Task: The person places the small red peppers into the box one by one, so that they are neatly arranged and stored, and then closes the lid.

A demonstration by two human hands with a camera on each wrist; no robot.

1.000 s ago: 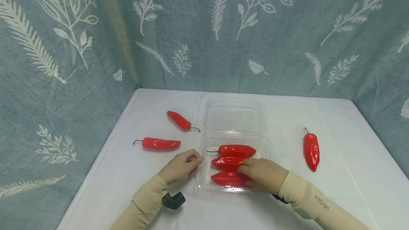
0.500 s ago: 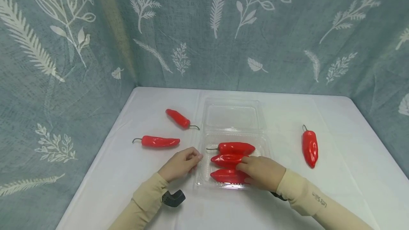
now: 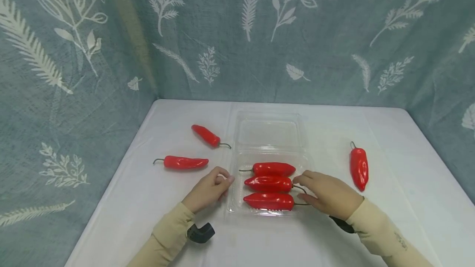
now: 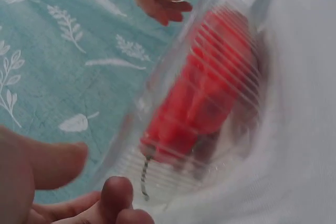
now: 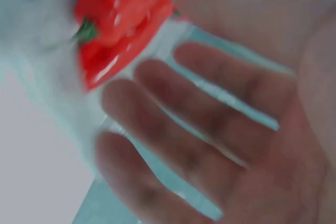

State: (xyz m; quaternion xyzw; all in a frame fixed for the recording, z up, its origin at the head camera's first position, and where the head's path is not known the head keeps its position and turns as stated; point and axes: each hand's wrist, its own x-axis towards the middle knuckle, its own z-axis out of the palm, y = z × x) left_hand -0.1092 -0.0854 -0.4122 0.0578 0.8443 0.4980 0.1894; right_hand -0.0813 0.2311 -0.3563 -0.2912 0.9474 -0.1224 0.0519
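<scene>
A clear plastic clamshell box (image 3: 231,201) lies open on the table with its lid (image 3: 268,132) folded back. Three red peppers rest side by side in it: a far one (image 3: 273,169) with its stem to the left, a middle one (image 3: 268,184) and a near one (image 3: 269,201) with stems to the right. My left hand (image 3: 208,188) is loosely curled at the box's left side, holding nothing; whether it touches the box I cannot tell. Over the box's right edge my right hand (image 3: 330,193) hovers by the stems, its fingers (image 5: 157,124) spread and relaxed in the right wrist view.
Two red peppers lie left of the box, one farther back (image 3: 206,136) and one nearer (image 3: 185,162). Another pepper (image 3: 358,169) lies to the right. A patterned blue-green curtain (image 3: 222,73) stands behind the white table (image 3: 393,217).
My right hand has let go of the near and middle peppers and drawn back to the right, uncovering their stems. The left hand stays where it was.
</scene>
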